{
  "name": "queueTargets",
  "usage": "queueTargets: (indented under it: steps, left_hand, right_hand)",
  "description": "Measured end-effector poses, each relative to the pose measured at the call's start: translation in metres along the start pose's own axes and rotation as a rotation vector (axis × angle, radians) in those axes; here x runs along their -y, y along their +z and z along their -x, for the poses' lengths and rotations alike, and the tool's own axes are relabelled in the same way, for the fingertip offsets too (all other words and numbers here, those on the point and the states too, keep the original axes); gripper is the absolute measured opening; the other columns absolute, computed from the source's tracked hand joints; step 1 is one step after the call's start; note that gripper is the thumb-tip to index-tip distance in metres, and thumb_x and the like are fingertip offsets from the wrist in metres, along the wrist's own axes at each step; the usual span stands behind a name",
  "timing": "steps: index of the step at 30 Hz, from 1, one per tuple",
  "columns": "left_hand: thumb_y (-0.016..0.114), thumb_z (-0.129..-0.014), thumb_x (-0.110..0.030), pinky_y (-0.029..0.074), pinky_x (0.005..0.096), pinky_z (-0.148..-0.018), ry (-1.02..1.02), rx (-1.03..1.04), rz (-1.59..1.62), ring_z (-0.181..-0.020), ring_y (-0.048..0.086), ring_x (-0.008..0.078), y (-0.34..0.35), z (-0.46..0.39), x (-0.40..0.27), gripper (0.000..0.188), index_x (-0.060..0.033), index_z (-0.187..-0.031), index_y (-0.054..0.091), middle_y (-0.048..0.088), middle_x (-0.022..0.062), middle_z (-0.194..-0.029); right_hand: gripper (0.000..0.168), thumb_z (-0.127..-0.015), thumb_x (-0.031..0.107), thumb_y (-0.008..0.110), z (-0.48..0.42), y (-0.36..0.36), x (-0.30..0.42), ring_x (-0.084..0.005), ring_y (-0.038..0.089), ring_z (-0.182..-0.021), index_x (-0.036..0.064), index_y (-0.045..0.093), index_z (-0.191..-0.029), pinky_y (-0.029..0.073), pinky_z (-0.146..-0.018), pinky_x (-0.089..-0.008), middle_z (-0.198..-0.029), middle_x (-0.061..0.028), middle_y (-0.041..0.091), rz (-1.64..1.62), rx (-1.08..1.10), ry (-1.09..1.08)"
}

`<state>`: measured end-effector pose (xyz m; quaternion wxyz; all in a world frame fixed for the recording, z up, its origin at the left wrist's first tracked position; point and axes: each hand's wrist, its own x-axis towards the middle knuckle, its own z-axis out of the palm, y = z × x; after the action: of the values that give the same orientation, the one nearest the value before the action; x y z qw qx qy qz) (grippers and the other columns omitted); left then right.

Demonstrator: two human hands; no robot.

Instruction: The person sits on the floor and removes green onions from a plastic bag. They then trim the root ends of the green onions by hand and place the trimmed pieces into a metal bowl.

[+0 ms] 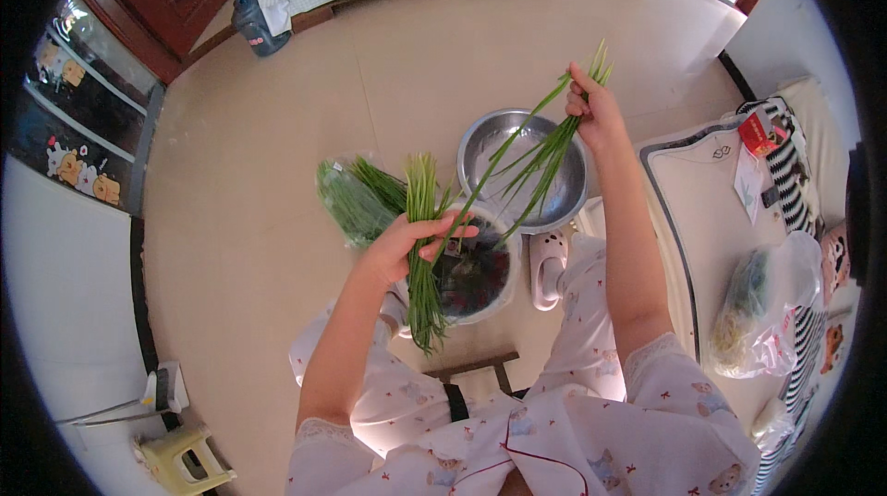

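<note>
My left hand [409, 243] grips a thick bunch of long green stalks, likely chives [424, 274], upright in view with pale ends at the top. One stalk runs from its fingers towards my right hand [592, 104]. That hand, raised at the upper right, holds a thinner bunch of green stalks [551, 156] over a metal basin [478, 143]. Below lies a bin with a translucent liner [513, 274], dark inside. More green stalks lie in a clear plastic bag [350, 201] on the floor beside the left bunch.
A seat with a pale cover [672, 205] stands at the right, bearing a plastic bag of vegetables [752, 316] and a red box [761, 132]. A yellow plastic stool [183, 461] is at the lower left. A large blue water bottle [256, 25] stands at the back left.
</note>
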<state>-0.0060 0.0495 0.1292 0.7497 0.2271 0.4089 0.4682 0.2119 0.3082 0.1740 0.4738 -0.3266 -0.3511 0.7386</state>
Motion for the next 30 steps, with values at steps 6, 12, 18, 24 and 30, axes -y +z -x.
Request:
queueTargets:
  steps: [6,12,18,24,30]
  left_hand:
    - [0.064,-0.082,-0.013,0.032,0.0201,-0.045,-0.03,-0.081,-0.078,-0.048,0.039,0.0035,-0.003,-0.001,0.002,0.035,0.0019,-0.112,0.057,0.065,0.015,-0.103]
    - [0.07,-0.078,-0.012,0.032,0.0219,-0.044,0.004,-0.411,-0.272,-0.048,0.041,0.0064,-0.018,-0.007,0.023,0.02,-0.0013,-0.094,0.064,0.065,0.0064,-0.083]
    - [0.072,-0.077,-0.02,0.032,0.0226,-0.043,0.075,-0.528,-0.288,-0.046,0.041,0.0066,-0.016,-0.01,0.02,0.023,-0.0019,-0.089,0.064,0.065,0.0065,-0.077]
    - [0.07,-0.079,-0.021,0.032,0.0213,-0.044,0.037,-0.346,-0.269,-0.047,0.039,0.0054,0.004,-0.014,0.008,0.023,-0.0027,-0.091,0.063,0.067,0.0094,-0.085]
    - [0.064,-0.08,-0.01,0.034,0.0216,-0.047,0.017,-0.302,-0.353,-0.05,0.038,0.0056,0.02,-0.028,0.024,0.027,-0.0015,-0.106,0.062,0.066,0.0058,-0.104]
  right_hand:
    - [0.015,-0.085,0.018,0.065,-0.002,-0.007,0.005,-0.0047,0.029,-0.044,0.005,0.057,-0.083,0.024,-0.042,-0.0208,-0.06,0.0043,0.04,-0.036,-0.034,-0.02]
    - [0.014,-0.089,0.02,0.06,0.0,-0.008,0.011,-0.0036,0.027,-0.042,0.008,0.055,-0.085,0.024,-0.04,-0.0189,-0.06,0.0052,0.038,-0.033,-0.035,0.009]
    - [0.013,-0.089,0.018,0.061,0.001,-0.003,0.009,-0.0034,0.028,-0.044,0.007,0.055,-0.085,0.024,-0.04,-0.0189,-0.061,0.0046,0.039,-0.021,-0.056,0.014]
    - [0.014,-0.084,0.014,0.066,-0.001,0.001,0.0,-0.0054,0.029,-0.044,0.004,0.058,-0.086,0.026,-0.043,-0.0208,-0.062,0.003,0.042,-0.089,-0.04,0.047]
    - [0.013,-0.088,0.013,0.061,-0.013,-0.005,-0.008,-0.006,0.027,-0.044,0.006,0.051,-0.083,0.027,-0.04,-0.0199,-0.062,0.0019,0.039,-0.31,-0.133,0.106]
